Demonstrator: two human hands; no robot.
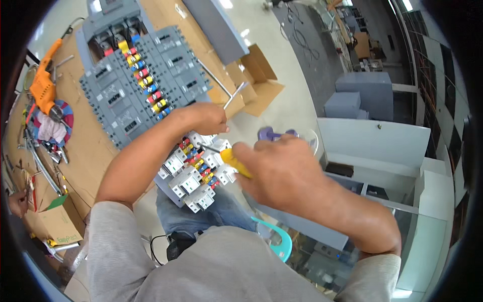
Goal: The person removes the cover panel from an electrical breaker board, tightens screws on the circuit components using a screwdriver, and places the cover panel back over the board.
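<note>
My right hand is closed around the yellow handle of a screwdriver. The metal shaft points left, its tip at a row of small white circuit breakers. Red, yellow and blue covered connections run between those breakers. Just beyond the tip, my left hand bends over the far end of the white breakers. Its fingers curl downward and are partly hidden, so what they hold does not show. Farther away, large grey moulded-case breakers flank a line of coloured busbar ends.
An orange power drill lies on the brown work surface at left, near a cloth and loose tools. A cardboard box is nearer. Another person's hand shows at the left edge. An open carton stands beyond my hands.
</note>
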